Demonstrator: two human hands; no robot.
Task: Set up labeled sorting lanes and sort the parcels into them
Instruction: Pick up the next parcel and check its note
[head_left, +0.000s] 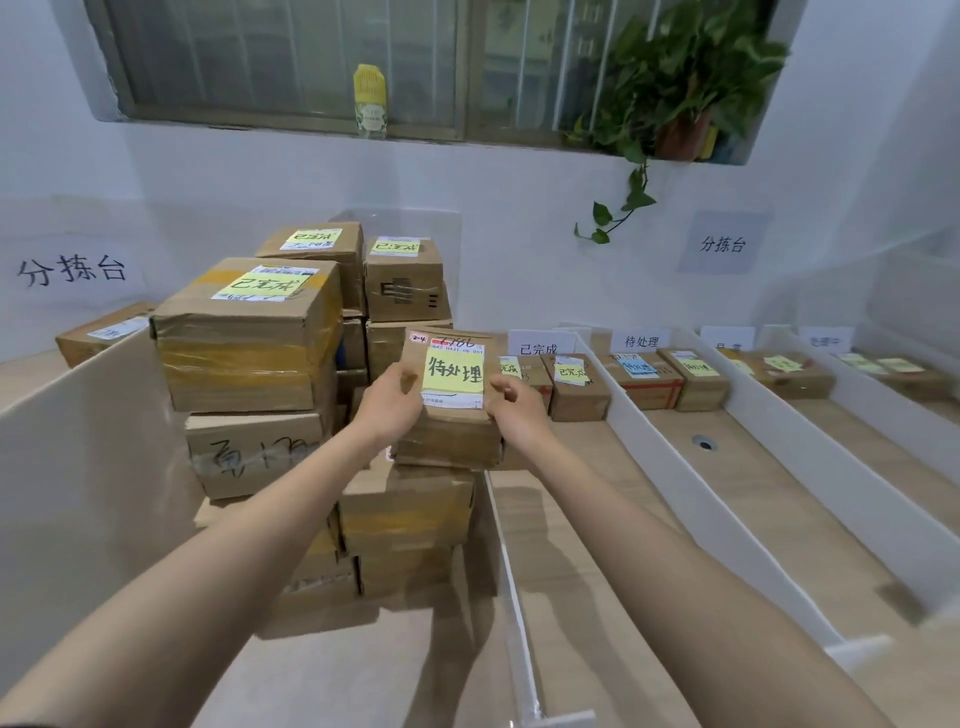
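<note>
Above the stacked boxes (249, 338), both hands' grip, left hand (387, 402), right hand (519, 410), parcel (449, 415)

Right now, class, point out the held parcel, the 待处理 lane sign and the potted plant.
held parcel (453, 370), head view, on its yellow note
待处理 lane sign (641, 341), head view, card centre
potted plant (682, 136), head view, on its pot
</note>
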